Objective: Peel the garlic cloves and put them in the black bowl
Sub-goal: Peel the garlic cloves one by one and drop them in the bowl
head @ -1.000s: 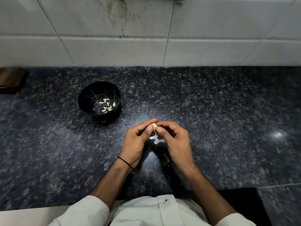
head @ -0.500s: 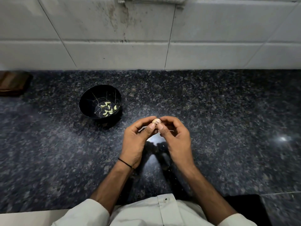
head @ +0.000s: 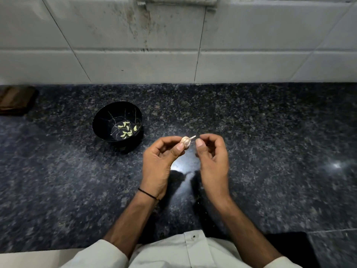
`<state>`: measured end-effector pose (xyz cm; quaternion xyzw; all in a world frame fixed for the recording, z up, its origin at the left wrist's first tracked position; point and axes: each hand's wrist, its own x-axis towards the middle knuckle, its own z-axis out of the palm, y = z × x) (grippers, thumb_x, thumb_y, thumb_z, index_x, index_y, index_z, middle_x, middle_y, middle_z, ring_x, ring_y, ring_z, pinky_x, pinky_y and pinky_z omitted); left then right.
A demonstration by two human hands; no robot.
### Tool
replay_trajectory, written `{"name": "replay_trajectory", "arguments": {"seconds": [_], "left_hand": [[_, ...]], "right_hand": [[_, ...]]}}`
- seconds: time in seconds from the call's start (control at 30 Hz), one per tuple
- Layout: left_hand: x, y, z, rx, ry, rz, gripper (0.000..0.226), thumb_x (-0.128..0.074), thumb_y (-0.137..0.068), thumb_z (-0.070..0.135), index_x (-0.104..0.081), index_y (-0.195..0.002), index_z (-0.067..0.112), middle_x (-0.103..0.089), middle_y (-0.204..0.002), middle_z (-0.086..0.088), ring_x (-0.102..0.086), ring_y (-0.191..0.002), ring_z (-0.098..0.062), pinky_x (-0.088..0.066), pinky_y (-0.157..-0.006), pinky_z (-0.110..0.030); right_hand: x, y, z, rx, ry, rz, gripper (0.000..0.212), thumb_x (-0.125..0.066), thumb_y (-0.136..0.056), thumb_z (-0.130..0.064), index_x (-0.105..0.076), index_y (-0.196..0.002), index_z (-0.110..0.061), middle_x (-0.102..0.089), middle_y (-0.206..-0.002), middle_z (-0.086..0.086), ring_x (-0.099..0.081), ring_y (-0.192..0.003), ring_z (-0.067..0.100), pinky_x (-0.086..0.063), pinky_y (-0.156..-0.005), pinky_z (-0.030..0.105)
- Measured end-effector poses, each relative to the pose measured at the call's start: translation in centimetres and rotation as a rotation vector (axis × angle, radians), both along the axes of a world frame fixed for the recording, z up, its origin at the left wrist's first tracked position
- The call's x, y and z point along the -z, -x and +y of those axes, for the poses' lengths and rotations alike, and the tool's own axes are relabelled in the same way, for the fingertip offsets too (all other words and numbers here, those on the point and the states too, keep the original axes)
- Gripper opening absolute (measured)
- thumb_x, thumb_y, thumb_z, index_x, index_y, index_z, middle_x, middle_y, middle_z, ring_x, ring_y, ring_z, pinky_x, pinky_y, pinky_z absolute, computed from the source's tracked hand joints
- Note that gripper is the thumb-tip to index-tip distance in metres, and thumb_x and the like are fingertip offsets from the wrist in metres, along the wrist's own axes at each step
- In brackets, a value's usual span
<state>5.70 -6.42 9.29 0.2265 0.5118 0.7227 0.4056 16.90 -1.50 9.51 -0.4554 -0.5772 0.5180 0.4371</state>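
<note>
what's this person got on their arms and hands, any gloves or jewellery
No gloves or rings show on the left hand or the right hand. A thin black band circles the left wrist. Both forearms are bare; pale off-white sleeves end near the elbows, part of a light shirt with one small dark button.

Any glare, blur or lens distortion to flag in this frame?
Head view: bright glare on the countertop below the garlic, fainter spot at right; same view: wide angle splays tile lines on the wall; garlic and black bowl look sharp.
</note>
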Motion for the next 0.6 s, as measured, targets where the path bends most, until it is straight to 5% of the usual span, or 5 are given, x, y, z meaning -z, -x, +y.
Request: {"name": "replay_trajectory", "arguments": {"seconds": [0.2,0.4,0.6], "left_hand": [[0.05,-0.63,-0.20,-0.036,0.010,0.127,0.023,-0.074,-0.080,0.005,-0.070,-0.102,0.005,-0.076,-0.097,-0.004,-0.069,-0.093,-0.016,-0.055,-0.085,-0.029],[0.22,-0.46,-0.28,0.020,0.017,0.252,0.030,-0.069,-0.087,0.008,-0.070,-0.116,0.001,-0.071,-0.113,-0.013,-0.069,-0.106,-0.019,-0.053,-0.091,-0.025],[-0.14,-0.59,-0.07,0.015,0.012,0.149,0.028,-0.072,-0.082,0.003,-0.071,-0.110,0.000,-0.076,-0.101,-0.008,-0.072,-0.095,-0.016,-0.055,-0.082,-0.023]], "right_hand": [[-0.72,1.00,-0.57,-0.042,0.215,0.214,0.022,-0.060,-0.100,-0.022,-0.065,-0.102,-0.001,-0.069,-0.087,0.012,-0.059,-0.073,0.014,-0.051,-0.063,0.024],[-0.64,0.58,-0.35,-0.021,0.170,0.227,0.010,-0.066,-0.095,-0.009,-0.069,-0.098,-0.001,-0.071,-0.089,0.013,-0.062,-0.076,0.015,-0.052,-0.066,0.024],[-0.69,0.63,-0.57,-0.015,0.151,0.204,0.008,-0.067,-0.094,-0.008,-0.074,-0.094,-0.004,-0.074,-0.088,0.012,-0.064,-0.075,0.015,-0.053,-0.070,0.025]]}}
